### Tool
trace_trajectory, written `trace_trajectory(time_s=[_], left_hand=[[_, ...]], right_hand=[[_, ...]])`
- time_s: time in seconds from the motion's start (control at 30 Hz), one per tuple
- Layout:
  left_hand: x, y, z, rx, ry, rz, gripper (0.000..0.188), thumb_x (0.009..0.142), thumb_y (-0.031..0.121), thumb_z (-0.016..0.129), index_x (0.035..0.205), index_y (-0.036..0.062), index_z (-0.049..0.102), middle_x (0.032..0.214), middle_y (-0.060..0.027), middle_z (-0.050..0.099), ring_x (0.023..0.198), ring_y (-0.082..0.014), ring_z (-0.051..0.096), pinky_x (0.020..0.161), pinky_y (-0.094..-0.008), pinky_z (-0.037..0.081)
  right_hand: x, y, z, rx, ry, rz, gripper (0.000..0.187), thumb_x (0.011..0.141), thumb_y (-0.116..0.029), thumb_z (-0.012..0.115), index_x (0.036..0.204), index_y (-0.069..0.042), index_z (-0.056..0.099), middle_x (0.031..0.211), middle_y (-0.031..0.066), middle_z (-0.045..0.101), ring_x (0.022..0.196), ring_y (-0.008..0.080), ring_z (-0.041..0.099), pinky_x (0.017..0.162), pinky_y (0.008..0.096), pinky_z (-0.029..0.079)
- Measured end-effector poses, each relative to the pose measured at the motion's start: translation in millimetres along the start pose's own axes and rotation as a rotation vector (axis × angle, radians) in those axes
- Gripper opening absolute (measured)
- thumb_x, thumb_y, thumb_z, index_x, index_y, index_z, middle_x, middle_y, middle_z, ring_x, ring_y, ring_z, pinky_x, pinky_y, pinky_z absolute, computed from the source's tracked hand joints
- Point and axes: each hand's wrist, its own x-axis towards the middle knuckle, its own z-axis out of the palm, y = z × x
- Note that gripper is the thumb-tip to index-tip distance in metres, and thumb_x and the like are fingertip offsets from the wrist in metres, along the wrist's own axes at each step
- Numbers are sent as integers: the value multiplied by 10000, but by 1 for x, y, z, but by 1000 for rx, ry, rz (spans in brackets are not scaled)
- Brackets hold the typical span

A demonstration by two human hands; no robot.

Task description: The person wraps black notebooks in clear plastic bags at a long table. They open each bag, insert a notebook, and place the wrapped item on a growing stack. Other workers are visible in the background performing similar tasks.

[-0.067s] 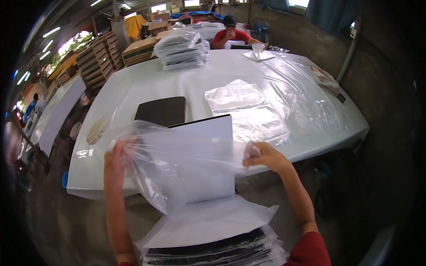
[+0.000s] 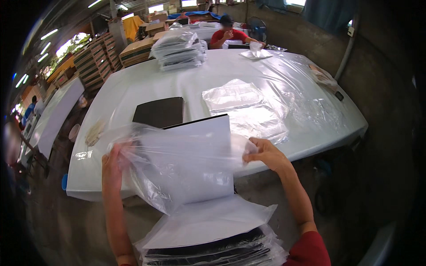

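The right hand (image 2: 262,155) pinches one end of the thin, clear plastic bag (image 2: 164,146) stretched between both hands; the left hand (image 2: 116,158) is too blurred behind film to tell its grip. Even tension should help clear the corners of the flat, white-faced, black-edged board (image 2: 217,128) between them

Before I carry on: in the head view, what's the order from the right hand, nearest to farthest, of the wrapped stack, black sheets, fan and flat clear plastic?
1. Flat clear plastic: on the table, just beyond the right hand.
2. Black sheets: on the table, to its left.
3. Wrapped stack: table's far end, left.
4. Fan: beyond the table, behind the seated person.
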Motion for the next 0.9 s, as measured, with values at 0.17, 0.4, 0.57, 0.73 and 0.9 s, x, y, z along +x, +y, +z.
trace_trajectory(time_s=[0.17,0.4,0.57,0.73,0.9], left_hand=[[1,-22,-12,15,72,-71,417,914,315,496,1048,-62,617,1047,-143,636,961,-179,596,853,-288,453],[2,-35,-18,-80,44,-47,477,903,325,528,1149,-80,474,1079,-146,610,947,-177,580,828,-295,460],[-3,-46,-29,-43,95,-90,454,950,329,410,1173,-44,542,1161,-112,580,1022,-192,564,837,-319,476],[-18,-41,-28,-71,-53,-92,484,956,384,372,1255,21,488,1214,-69,554,1047,-207,562,804,-341,483],[-26,-53,-26,-161,-34,-192,492,950,432,368,1287,84,457,1271,-21,512,1091,-214,537,777,-354,478]], right_hand=[[6,14,6,459,167,-95,188,799,-39,664,897,-50,503,773,85,616,742,179,619,730,291,488],[18,16,24,340,255,-319,428,790,-85,680,1109,-19,403,986,129,584,887,178,588,758,298,483],[24,38,54,88,375,-221,531,763,-18,688,1172,-16,348,1026,126,513,939,155,558,780,266,475],[29,64,56,25,572,-222,543,756,-114,723,1156,-13,370,972,100,521,882,162,544,765,301,461],[20,71,77,-195,664,-204,563,764,-178,726,1164,-8,370,931,89,535,878,173,534,774,315,442]])
